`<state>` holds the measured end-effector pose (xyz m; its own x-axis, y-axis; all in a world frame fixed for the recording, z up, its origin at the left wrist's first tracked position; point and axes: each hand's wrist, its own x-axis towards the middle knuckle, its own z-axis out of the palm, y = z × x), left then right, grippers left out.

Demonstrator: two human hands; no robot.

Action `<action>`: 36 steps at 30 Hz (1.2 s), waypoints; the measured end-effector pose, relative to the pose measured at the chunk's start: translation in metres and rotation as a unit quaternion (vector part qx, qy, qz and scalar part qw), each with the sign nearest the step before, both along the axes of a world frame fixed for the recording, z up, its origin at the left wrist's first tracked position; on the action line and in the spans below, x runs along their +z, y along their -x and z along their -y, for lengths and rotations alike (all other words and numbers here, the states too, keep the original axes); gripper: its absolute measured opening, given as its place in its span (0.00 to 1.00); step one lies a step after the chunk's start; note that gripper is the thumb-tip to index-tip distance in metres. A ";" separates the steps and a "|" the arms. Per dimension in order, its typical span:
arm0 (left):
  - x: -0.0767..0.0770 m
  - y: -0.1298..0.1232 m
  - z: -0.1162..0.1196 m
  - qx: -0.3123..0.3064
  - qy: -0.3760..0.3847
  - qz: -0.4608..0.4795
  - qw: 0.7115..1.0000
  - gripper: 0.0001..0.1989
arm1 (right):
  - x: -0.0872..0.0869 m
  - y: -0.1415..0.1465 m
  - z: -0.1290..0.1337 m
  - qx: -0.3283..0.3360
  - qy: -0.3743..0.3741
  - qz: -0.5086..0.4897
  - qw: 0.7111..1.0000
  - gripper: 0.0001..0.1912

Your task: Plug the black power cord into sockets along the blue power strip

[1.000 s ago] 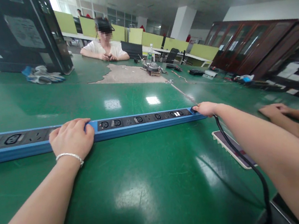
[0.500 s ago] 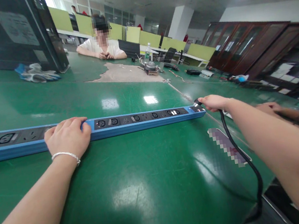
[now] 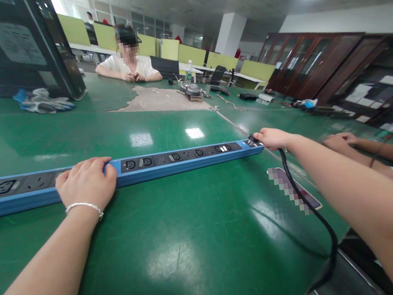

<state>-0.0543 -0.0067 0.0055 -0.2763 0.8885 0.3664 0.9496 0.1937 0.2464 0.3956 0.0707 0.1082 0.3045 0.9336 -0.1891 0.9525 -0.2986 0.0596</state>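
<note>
A long blue power strip (image 3: 184, 167) with a row of black sockets lies across the green table (image 3: 203, 245). My left hand (image 3: 85, 181) rests over the strip left of its middle, fingers on the far edge and thumb at its near side. At the strip's right end, my right hand (image 3: 271, 138) pinches a black plug (image 3: 252, 138) against the last socket. How deep the plug sits I cannot tell. From that hand a black power cord (image 3: 329, 228) hangs down over the table's near right edge. Beneath the cord lies a phone (image 3: 283, 181).
Work gloves (image 3: 44, 102) lie by a large black case (image 3: 15, 51) at the left. Across the table sits a person (image 3: 129, 66); another person's arms (image 3: 369, 146) rest at the right. A bottle (image 3: 188, 71) and metal parts (image 3: 192, 90) stand at the back.
The view has shifted slightly, so most things appear a little farther left. Both hands keep their places on the strip and the plug, with the plug slightly lower at the strip's end.
</note>
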 end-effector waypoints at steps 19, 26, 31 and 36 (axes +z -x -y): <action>-0.003 0.001 -0.001 0.000 -0.009 -0.005 1.000 0.21 | -0.044 0.023 -0.012 0.038 -0.100 0.002 0.994 0.19; -0.004 0.002 -0.002 -0.001 -0.013 -0.006 1.000 0.21 | -0.044 0.021 -0.012 0.032 -0.101 0.001 0.994 0.18; -0.004 0.002 -0.002 0.001 -0.013 -0.006 1.000 0.21 | -0.044 0.021 -0.014 0.031 -0.104 0.000 0.994 0.18; -0.004 0.002 -0.002 0.001 -0.014 -0.003 1.000 0.21 | -0.046 0.021 -0.017 0.035 -0.105 0.000 0.994 0.18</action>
